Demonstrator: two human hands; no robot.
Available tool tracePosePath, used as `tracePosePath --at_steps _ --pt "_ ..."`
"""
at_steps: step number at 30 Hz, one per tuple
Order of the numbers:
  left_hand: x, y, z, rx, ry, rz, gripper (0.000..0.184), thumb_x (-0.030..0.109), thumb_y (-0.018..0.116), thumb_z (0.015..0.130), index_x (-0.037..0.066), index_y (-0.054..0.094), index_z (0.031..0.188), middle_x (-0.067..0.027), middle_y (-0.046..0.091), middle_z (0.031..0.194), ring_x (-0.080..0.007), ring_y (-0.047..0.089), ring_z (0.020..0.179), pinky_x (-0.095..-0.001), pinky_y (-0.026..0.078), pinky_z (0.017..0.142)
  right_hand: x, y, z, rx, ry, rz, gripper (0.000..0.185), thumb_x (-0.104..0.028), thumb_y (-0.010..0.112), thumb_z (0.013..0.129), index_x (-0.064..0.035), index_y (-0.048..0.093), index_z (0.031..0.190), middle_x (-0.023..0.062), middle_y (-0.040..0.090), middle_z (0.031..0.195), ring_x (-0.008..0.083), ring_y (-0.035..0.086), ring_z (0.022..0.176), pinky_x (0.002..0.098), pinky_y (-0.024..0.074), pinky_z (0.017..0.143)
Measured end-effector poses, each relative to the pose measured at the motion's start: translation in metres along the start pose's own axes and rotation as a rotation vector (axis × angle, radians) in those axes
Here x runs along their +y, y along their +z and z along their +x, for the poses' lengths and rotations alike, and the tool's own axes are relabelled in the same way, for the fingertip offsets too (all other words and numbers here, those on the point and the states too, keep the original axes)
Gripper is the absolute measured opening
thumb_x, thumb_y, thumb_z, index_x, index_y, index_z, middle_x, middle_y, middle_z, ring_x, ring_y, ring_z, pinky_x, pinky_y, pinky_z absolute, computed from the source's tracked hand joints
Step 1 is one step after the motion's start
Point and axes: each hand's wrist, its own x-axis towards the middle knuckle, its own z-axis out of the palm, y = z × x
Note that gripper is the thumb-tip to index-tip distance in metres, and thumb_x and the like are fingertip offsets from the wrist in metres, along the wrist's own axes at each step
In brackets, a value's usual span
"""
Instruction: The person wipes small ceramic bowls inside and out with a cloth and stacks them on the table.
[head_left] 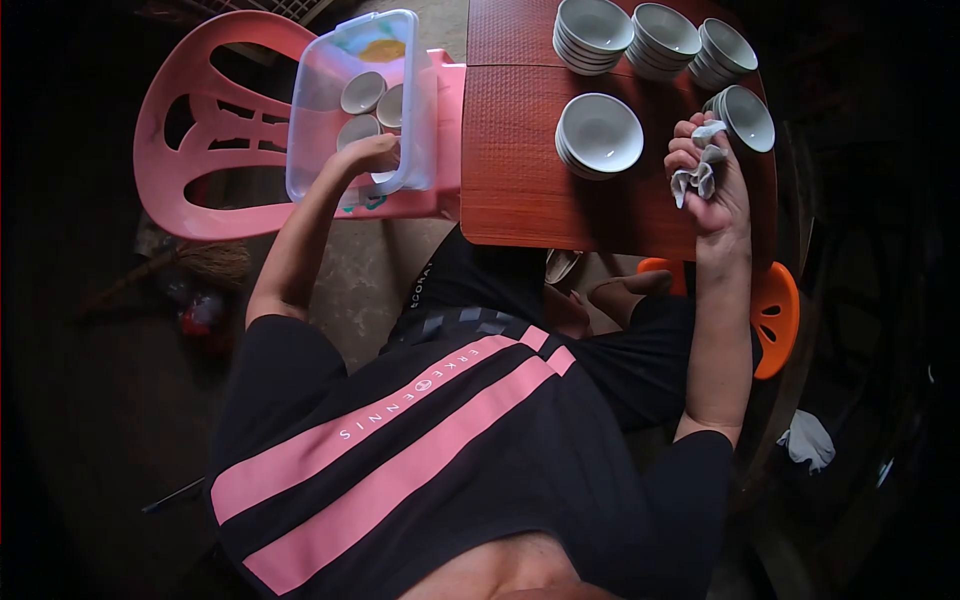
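At the upper right of the frame, the right hand (730,190) is curled around a crumpled cloth (704,178), just beside a short stack of bowls (751,118) near the worktop's (510,165) right edge. A careless swing of the knuckles could knock that stack off. At the upper left, the left hand (374,153) reaches into a plastic tub (424,135) among loose bowls (363,92); its fingers are hidden, so I cannot tell whether it grips one. Bowls bumped together there might chip, and a forearm leaning on the rim could tip the tub on its pink chair (157,130).

The bowls are round, pale and glossy, probably ceramic, so likely slippery if wet. The tub is translucent with rounded corners, the cloth thin and limp, the worktop smooth, reddish, wood-grained.
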Motion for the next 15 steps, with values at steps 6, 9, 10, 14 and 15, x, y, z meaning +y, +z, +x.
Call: tracePosePath --at_steps 6,9,10,14,15 --pt "0.019 0.022 0.014 -0.024 -0.074 -0.073 0.024 0.019 0.059 0.076 -0.004 0.065 0.078 -0.0208 0.063 0.071 -0.0305 0.063 0.066 -0.0394 0.048 0.065 0.012 0.009 0.004 0.344 -0.213 -0.344 0.033 -0.030 0.052 0.088 -0.0044 0.056 0.108 0.0143 0.057 0.111 0.0263 0.057 0.092 0.0400 0.0461 0.082" --pt "0.020 0.028 0.022 -0.037 -0.087 -0.089 0.024 0.019 0.059 0.075 -0.005 0.065 0.078 -0.0202 0.063 0.069 -0.0297 0.063 0.065 -0.0392 0.047 0.064 0.014 0.008 0.002 0.231 -0.178 -0.339 0.035 -0.015 0.047 0.085 -0.0048 0.052 0.118 0.0144 0.055 0.115 0.0244 0.053 0.101 0.0370 0.0428 0.086" --pt "0.017 0.027 0.025 -0.044 -0.079 -0.092 0.024 0.019 0.059 0.075 -0.005 0.065 0.077 -0.0200 0.062 0.069 -0.0294 0.063 0.064 -0.0391 0.047 0.064 0.015 0.003 0.003 0.223 -0.198 -0.395 0.037 -0.012 0.048 0.084 -0.0049 0.051 0.120 0.0139 0.055 0.116 0.0239 0.053 0.102 0.0357 0.0424 0.087" --pt "-0.003 0.028 0.010 -0.074 -0.053 -0.097 0.024 0.018 0.059 0.074 -0.005 0.065 0.077 -0.0193 0.062 0.067 -0.0283 0.063 0.063 -0.0389 0.047 0.063 0.033 0.013 -0.002 0.250 -0.202 -0.486 0.039 -0.002 0.049 0.086 -0.0057 0.046 0.124 0.0099 0.055 0.116 0.0188 0.055 0.099 0.0327 0.0455 0.085" --pt "-0.008 0.027 0.005 -0.078 -0.050 -0.096 0.024 0.018 0.059 0.074 -0.005 0.065 0.077 -0.0191 0.062 0.066 -0.0280 0.062 0.062 -0.0388 0.047 0.063 0.034 0.013 -0.001 0.220 -0.183 -0.486 0.039 -0.002 0.049 0.086 -0.0056 0.045 0.125 0.0091 0.055 0.116 0.0178 0.055 0.098 0.0315 0.0462 0.084"
